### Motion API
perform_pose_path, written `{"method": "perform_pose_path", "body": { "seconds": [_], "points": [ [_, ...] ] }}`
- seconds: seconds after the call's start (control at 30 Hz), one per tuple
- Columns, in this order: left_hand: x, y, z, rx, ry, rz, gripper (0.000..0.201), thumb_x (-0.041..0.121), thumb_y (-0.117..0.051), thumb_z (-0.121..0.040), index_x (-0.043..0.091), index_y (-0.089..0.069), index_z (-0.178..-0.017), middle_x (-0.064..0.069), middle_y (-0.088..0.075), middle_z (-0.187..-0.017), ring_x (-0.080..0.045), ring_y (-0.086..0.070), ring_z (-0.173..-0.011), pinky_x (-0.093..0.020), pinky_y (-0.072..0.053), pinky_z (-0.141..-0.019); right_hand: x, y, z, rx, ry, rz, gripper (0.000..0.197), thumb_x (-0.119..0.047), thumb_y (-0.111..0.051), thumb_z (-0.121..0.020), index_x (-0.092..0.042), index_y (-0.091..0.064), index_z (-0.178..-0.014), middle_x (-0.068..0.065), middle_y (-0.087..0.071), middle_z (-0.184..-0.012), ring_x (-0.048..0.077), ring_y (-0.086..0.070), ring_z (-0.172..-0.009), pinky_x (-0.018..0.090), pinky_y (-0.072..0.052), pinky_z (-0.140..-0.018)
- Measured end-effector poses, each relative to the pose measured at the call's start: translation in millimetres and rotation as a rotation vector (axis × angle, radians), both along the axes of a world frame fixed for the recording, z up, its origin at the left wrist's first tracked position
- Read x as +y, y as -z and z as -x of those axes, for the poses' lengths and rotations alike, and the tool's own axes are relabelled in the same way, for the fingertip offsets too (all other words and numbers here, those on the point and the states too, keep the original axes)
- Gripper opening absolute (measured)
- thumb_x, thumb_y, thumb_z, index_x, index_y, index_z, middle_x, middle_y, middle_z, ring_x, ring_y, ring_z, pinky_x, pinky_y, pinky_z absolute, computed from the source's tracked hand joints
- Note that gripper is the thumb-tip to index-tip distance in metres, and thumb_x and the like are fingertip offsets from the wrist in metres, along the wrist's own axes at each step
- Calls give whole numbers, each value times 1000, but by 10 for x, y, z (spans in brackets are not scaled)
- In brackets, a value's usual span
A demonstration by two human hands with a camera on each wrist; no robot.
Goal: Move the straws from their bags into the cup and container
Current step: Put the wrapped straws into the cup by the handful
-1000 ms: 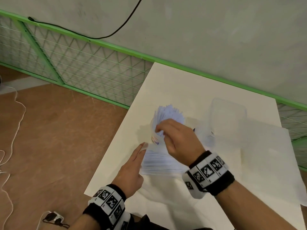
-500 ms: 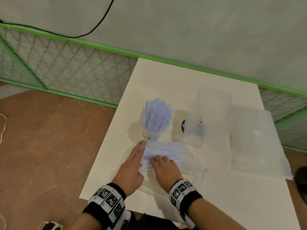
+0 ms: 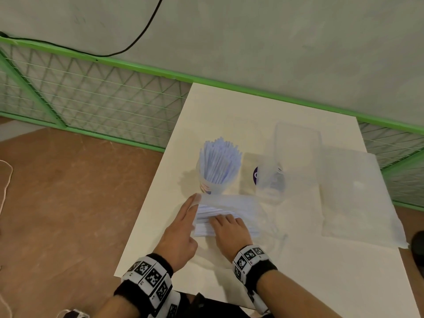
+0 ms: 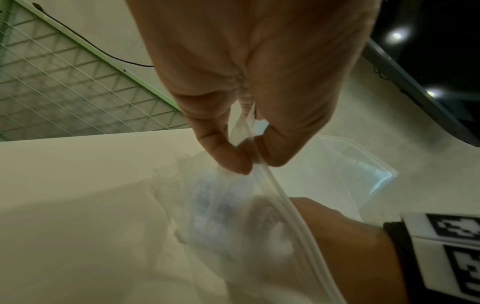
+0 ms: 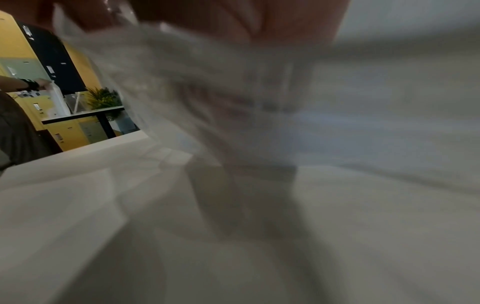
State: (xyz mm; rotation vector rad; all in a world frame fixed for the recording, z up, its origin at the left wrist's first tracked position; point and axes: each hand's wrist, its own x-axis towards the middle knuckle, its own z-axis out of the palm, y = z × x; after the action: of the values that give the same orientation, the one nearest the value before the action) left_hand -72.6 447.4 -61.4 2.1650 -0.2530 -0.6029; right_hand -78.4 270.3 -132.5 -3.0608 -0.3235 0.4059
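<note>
Beside the full cup (image 3: 214, 177), nearer the person, a clear bag (image 3: 231, 212) of straws (image 3: 207, 218) lies flat. Left hand (image 3: 181, 232) pinches its zip edge open so right hand (image 3: 229, 232) (fingers inside; grasp hidden) can reach them.

Blurred clear bag (image 5: 207, 86) under fingers (image 5: 233, 18)

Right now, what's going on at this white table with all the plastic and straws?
A person is unpacking pale blue-white straws. The left hand pinches the rim of a clear plastic bag lying on the white table, while the right hand reaches into it among the remaining straws. A paper cup behind the bag is already packed with upright straws. The clear rectangular container looks empty.
</note>
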Motion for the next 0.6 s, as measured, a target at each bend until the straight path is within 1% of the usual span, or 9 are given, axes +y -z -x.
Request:
{"method": "perform_pose_path", "body": {
  "seconds": [0.17,0.2,0.23,0.27,0.33,0.37,0.43,0.5,0.6],
  "points": [
    [27,-8,2,0,-23,9,106,-13,-48,-73,45,-7,-151,45,6,-148,-4,-57,-96,-2,-40,-61,7,-1,-35,20,3,0,37,-18,-84,-44,-23,-70,-77,-5,-67,-81,19,-65,-70,31,-53,-55],
    [31,-13,1,-6,-26,12,105,-13,-48,-73,44,-8,-152,44,5,-148,-4,-56,-97,-1,-39,-61,10,-26,-38,18,8,7,34,-17,-84,-45,-22,-70,-76,-5,-67,-81,20,-66,-71,32,-54,-56],
    [36,-21,0,-10,-28,15,105,-14,-48,-73,42,-9,-152,43,5,-149,-4,-55,-98,0,-38,-61,12,-44,-42,41,8,13,31,-16,-81,-50,-21,-70,-78,-3,-67,-85,22,-67,-77,34,-55,-61],
    [39,-24,0,-13,-30,15,104,-14,-48,-73,41,-9,-152,42,5,-150,-3,-54,-100,1,-38,-61,14,-69,-45,77,-2,11,27,-15,-75,-61,-18,-70,-87,0,-67,-94,25,-66,-88,37,-54,-71],
    [43,-32,-1,-14,-36,11,104,-13,-48,-73,41,-9,-152,42,5,-149,-3,-54,-99,0,-38,-60,20,-66,-63,134,-30,39,29,-14,-58,-81,-13,-64,-109,6,-61,-116,30,-56,-111,42,-44,-92],
    [44,-35,-1,-13,-37,10,104,-13,-49,-73,41,-9,-152,43,6,-149,-3,-55,-98,-1,-39,-59,16,-54,-73,137,-53,57,31,-15,-52,-86,-11,-60,-116,7,-57,-123,31,-51,-118,42,-40,-97],
    [48,-33,-1,-17,-40,9,103,-13,-49,-73,41,-9,-152,44,6,-148,-2,-55,-97,-2,-40,-59,23,-84,-97,168,-87,110,33,-20,-50,-90,-11,-57,-120,8,-55,-126,31,-46,-122,43,-35,-102],
    [50,-34,-3,-19,-43,12,103,-13,-48,-74,41,-10,-152,44,6,-148,-1,-55,-98,-2,-41,-62,25,-111,-105,190,-115,131,34,-25,-49,-91,-11,-56,-121,9,-57,-125,31,-48,-122,44,-33,-103],
    [51,-37,-16,-14,-44,18,103,-13,-48,-74,42,-9,-152,47,7,-145,1,-55,-97,-3,-42,-63,-21,-160,-96,204,-94,53,35,-35,-45,-90,-15,-51,-119,7,-63,-117,30,-56,-111,43,-34,-98]
  ]
}}
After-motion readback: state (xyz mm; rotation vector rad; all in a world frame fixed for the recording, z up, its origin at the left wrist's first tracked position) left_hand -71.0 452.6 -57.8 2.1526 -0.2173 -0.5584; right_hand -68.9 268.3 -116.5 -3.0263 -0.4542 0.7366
